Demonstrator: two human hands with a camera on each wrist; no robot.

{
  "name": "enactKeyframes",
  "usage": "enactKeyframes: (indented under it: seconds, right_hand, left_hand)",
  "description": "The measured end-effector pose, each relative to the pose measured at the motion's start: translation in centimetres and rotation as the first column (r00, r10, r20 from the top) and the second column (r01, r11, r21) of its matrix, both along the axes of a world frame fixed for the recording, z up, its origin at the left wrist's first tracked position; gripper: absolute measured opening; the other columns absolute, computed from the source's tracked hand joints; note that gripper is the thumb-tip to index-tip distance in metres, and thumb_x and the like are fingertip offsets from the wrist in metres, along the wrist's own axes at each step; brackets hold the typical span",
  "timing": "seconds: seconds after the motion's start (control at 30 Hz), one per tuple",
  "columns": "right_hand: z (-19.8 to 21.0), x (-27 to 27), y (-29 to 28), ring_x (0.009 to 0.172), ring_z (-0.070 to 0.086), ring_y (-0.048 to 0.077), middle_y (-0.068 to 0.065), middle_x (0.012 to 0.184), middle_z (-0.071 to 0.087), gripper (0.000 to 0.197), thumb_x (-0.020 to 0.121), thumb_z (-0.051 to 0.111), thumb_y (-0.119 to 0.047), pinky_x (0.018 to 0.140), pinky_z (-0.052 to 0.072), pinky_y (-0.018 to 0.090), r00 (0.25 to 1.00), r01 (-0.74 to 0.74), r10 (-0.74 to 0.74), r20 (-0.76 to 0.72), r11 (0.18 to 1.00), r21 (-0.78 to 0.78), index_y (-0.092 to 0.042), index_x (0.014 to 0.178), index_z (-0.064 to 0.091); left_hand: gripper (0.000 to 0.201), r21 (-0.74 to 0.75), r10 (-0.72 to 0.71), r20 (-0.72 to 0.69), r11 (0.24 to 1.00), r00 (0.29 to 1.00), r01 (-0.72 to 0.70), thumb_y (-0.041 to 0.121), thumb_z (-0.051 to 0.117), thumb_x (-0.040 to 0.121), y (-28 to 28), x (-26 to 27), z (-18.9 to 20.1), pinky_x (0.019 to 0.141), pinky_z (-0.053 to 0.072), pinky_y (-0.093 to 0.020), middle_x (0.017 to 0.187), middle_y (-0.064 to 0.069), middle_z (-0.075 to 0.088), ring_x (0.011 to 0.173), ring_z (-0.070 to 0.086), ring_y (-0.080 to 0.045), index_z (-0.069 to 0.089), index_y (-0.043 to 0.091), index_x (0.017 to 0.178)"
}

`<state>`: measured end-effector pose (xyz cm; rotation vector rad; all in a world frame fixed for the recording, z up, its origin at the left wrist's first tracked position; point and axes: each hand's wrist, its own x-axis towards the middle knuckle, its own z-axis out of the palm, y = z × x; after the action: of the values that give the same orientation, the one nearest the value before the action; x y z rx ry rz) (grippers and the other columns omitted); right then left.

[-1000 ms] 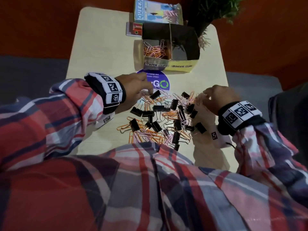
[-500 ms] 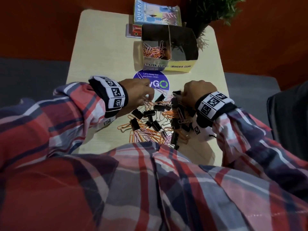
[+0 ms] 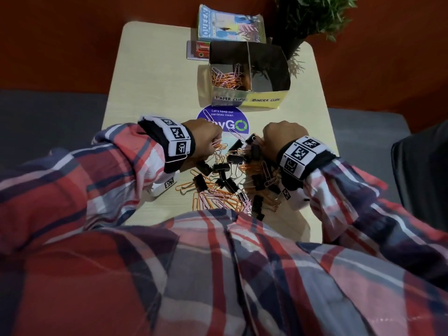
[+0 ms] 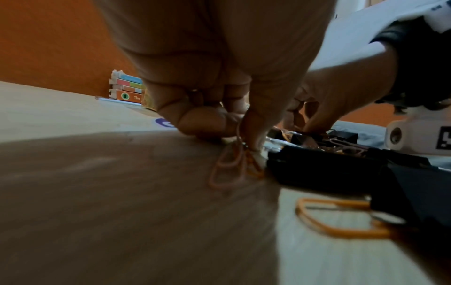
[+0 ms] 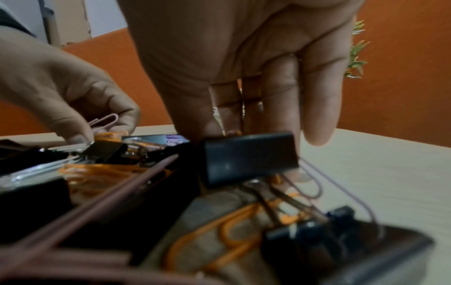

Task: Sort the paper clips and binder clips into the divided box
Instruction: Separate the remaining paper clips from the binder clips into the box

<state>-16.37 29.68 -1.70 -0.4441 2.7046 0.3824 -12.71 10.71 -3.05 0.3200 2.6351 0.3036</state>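
Observation:
A mixed pile (image 3: 230, 175) of black binder clips and orange and pink paper clips lies on the table in front of me. My left hand (image 3: 206, 137) is at the pile's far left and pinches a few paper clips (image 4: 229, 169) between thumb and fingertips; a pink one (image 5: 105, 121) sticks out of it. My right hand (image 3: 278, 134) reaches down into the pile's far right, thumb and fingers closing on a black binder clip (image 5: 249, 158). The divided box (image 3: 249, 103) stands beyond. Its left half, labelled paper clips, holds several paper clips (image 3: 228, 78); the right half looks bare.
A round purple sticker (image 3: 223, 122) lies between the box and the pile. Behind the box are a book (image 3: 230, 25) and a small stack of cards (image 3: 197, 50). A potted plant (image 3: 310, 18) stands at the table's far right corner.
My right hand has moved left from the pile's right edge to its far middle and come down onto the clips. My left hand has stayed at the pile's far left.

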Motion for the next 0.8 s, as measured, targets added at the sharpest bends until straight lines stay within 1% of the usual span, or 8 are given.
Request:
enactKeyframes:
  seconds: [0.1, 0.27, 0.37, 0.47, 0.53, 0.63, 0.73, 0.8]
  right_hand:
    - [-0.1, -0.3, -0.3, 0.089, 0.062, 0.03, 0.011, 0.102, 0.066, 0.027, 0.087, 0.061, -0.03, 0.068, 0.044, 0.03, 1.0, -0.022, 0.022, 0.022, 1.0, 0.01, -0.012, 0.106, 0.061]
    - [-0.5, -1.4, -0.3, 0.076, 0.052, 0.027, 0.009, 0.089, 0.06, 0.033, 0.089, 0.055, -0.042, 0.067, 0.043, 0.03, 0.999, 0.036, -0.034, 0.033, 0.998, -0.054, -0.012, 0.102, 0.061]
    - [-0.8, -1.8, -0.2, 0.076, 0.053, 0.028, 0.008, 0.088, 0.061, 0.036, 0.089, 0.054, -0.048, 0.067, 0.042, 0.03, 0.996, 0.076, -0.07, 0.051, 0.99, -0.117, -0.014, 0.095, 0.063]
    - [-0.8, -2.3, 0.0, 0.075, 0.057, 0.027, 0.008, 0.083, 0.064, 0.036, 0.087, 0.058, -0.05, 0.064, 0.04, 0.028, 0.985, 0.144, -0.122, 0.121, 0.969, -0.202, -0.015, 0.079, 0.064]
    - [-0.6, -2.4, 0.3, 0.076, 0.059, 0.026, 0.005, 0.079, 0.062, 0.034, 0.086, 0.06, -0.049, 0.064, 0.039, 0.027, 0.973, 0.193, -0.155, 0.17, 0.951, -0.242, -0.017, 0.075, 0.064]
    - [-0.5, -2.4, 0.5, 0.08, 0.061, 0.027, 0.007, 0.085, 0.067, 0.021, 0.086, 0.063, -0.037, 0.065, 0.04, 0.028, 0.962, 0.238, -0.186, 0.198, 0.928, -0.285, -0.019, 0.076, 0.068]
    - [-0.4, -2.4, 0.8, 0.084, 0.062, 0.028, 0.009, 0.088, 0.069, 0.016, 0.086, 0.065, -0.029, 0.066, 0.041, 0.028, 0.957, 0.256, -0.193, 0.217, 0.912, -0.32, -0.014, 0.085, 0.072]
    - [-0.2, -2.4, 1.0, 0.081, 0.059, 0.025, 0.005, 0.083, 0.064, 0.014, 0.085, 0.068, -0.029, 0.066, 0.039, 0.028, 0.953, 0.266, -0.193, 0.232, 0.9, -0.346, -0.016, 0.084, 0.071]
  left_hand:
    - [0.003, 0.044, 0.071, -0.011, 0.997, 0.997, -0.071, 0.015, 0.057, 0.089, -0.7, -0.1, 0.5, 0.055, 0.031, -0.026, 0.077, 0.001, 0.053, 0.077, 0.047, -0.021, 0.055, 0.017, 0.088]
    - [0.003, 0.265, 0.308, -0.078, 0.923, 0.948, -0.278, 0.013, 0.06, 0.088, -2.0, -3.1, 4.2, 0.055, 0.033, -0.022, 0.077, 0.004, 0.054, 0.069, 0.049, -0.012, 0.06, 0.014, 0.091]
    - [0.007, 0.216, 0.314, -0.206, 0.938, 0.927, -0.27, 0.01, 0.061, 0.086, -2.1, -6.5, 6.2, 0.07, 0.036, -0.026, 0.092, -0.003, 0.06, 0.083, 0.05, -0.018, 0.063, 0.012, 0.093]
    - [0.016, 0.136, 0.303, -0.238, 0.951, 0.923, -0.278, 0.016, 0.067, 0.083, -1.4, -9.6, 6.8, 0.071, 0.037, -0.028, 0.103, -0.012, 0.065, 0.085, 0.053, -0.022, 0.066, 0.006, 0.096]
    - [0.018, 0.082, 0.292, -0.235, 0.956, 0.927, -0.28, 0.018, 0.067, 0.084, -0.7, -11.0, 6.6, 0.069, 0.039, -0.029, 0.099, -0.015, 0.064, 0.085, 0.056, -0.025, 0.066, 0.004, 0.095]
    - [0.015, 0.06, 0.323, -0.239, 0.946, 0.916, -0.318, 0.02, 0.064, 0.087, 0.1, -12.2, 5.8, 0.065, 0.038, -0.026, 0.083, -0.011, 0.06, 0.082, 0.054, -0.022, 0.061, 0.007, 0.079]
    - [0.029, 0.143, 0.377, -0.207, 0.925, 0.903, -0.353, 0.033, 0.065, 0.086, -0.1, -12.3, 5.3, 0.074, 0.042, -0.03, 0.1, -0.009, 0.068, 0.09, 0.061, -0.026, 0.069, 0.005, 0.095]
    - [0.028, 0.275, 0.433, -0.231, 0.888, 0.871, -0.369, 0.033, 0.064, 0.086, -0.9, -11.3, 5.8, 0.077, 0.043, -0.03, 0.103, -0.004, 0.068, 0.096, 0.061, -0.024, 0.07, 0.009, 0.1]
